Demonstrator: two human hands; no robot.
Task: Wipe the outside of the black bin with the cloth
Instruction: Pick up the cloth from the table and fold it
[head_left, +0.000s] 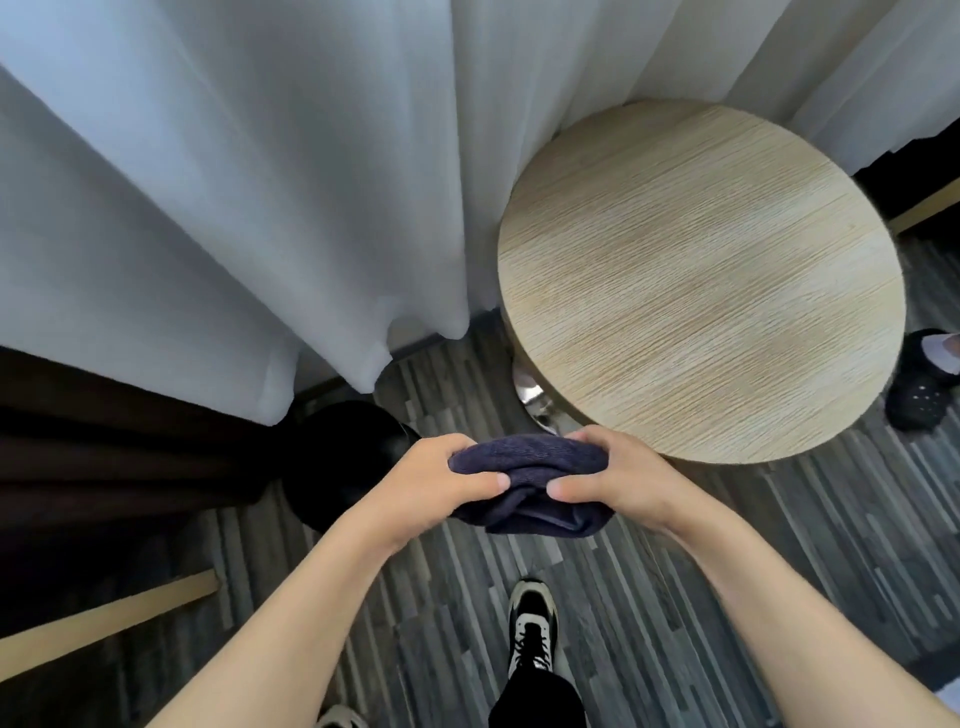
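Note:
A folded dark navy cloth (530, 483) is held in front of me between both hands. My left hand (447, 478) grips its left end and my right hand (618, 475) grips its right end, thumbs pressed on top. The black bin (343, 457) stands on the floor below and left of my left hand, next to the curtain hem. My left wrist covers part of the bin's right side. The cloth is above the floor and apart from the bin.
A round light-wood table (701, 280) stands at right with a metal base (535, 397). White curtains (234, 182) hang behind. Dark furniture (104, 467) sits at left. My shoe (530, 629) is on the striped grey carpet; another person's dark shoe (922, 395) at far right.

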